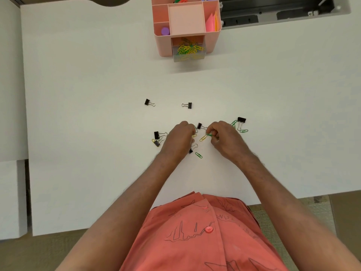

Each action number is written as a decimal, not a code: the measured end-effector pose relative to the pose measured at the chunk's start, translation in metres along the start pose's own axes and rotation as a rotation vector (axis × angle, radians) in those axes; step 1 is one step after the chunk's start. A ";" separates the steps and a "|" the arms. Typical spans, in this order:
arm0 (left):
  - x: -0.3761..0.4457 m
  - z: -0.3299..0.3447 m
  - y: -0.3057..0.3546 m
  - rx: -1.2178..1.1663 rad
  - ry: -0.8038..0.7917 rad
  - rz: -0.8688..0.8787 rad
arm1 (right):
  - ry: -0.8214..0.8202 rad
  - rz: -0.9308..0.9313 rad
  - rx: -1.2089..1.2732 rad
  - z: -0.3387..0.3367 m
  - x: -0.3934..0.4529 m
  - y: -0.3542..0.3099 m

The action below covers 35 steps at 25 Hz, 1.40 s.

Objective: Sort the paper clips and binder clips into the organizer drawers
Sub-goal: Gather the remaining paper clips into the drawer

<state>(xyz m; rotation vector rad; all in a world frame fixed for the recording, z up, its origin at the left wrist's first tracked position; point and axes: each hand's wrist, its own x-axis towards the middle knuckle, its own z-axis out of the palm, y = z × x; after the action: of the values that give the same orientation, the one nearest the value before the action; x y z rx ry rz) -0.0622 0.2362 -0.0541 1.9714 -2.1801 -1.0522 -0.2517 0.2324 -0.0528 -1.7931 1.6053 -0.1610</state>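
both bare forearms reach forward toward twelve o'clock, converging. the left hand (178,138) lies knuckles up, fingers curled under, its grip hidden. the right hand (224,138), at its three o'clock and close by, has fingertips (210,133) pinched together.

Both hands (180,136) (222,136) among scattered clips (242,125) on white table (88,114).

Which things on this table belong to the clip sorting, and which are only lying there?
Belong to the job:
- binder clips
- paper clips
- open clear drawer of the pink organizer
- left hand, right hand

Just lying about:
- purple round thing
- coloured paper sheets
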 end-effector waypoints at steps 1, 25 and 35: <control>0.001 0.001 0.001 0.026 0.004 -0.002 | -0.016 -0.012 0.006 0.003 -0.003 -0.001; -0.001 -0.032 -0.007 -0.666 0.073 -0.243 | -0.059 0.074 -0.257 0.020 -0.006 -0.038; 0.144 -0.166 0.023 -0.370 0.542 -0.031 | -0.046 0.079 -0.058 0.005 -0.004 -0.032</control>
<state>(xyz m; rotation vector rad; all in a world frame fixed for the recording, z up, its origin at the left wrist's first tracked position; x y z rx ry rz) -0.0388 0.0317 0.0263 1.8434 -1.5560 -0.7360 -0.2232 0.2369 -0.0367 -1.7611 1.6603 -0.0365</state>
